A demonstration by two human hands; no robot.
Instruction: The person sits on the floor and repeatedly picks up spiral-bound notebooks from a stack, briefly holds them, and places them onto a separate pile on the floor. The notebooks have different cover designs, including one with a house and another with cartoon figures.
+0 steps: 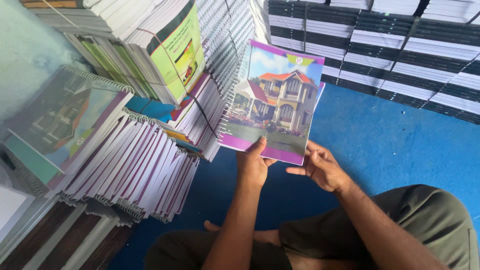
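A spiral-bound notebook (274, 100) with a house picture and purple borders on its cover is held upright in front of me. My left hand (254, 165) grips its bottom edge, thumb on the cover. My right hand (321, 167) supports the lower right corner from behind, fingers curled under it. A second notebook edge shows just behind the right side of the held one.
Leaning rows of spiral notebooks (135, 170) fill the left side, with green-covered bundles (175, 50) tied above them. Strapped black-and-white stacks (390, 50) line the back right. A blue floor mat (390, 145) lies beneath. My legs in olive trousers (425, 225) are folded below.
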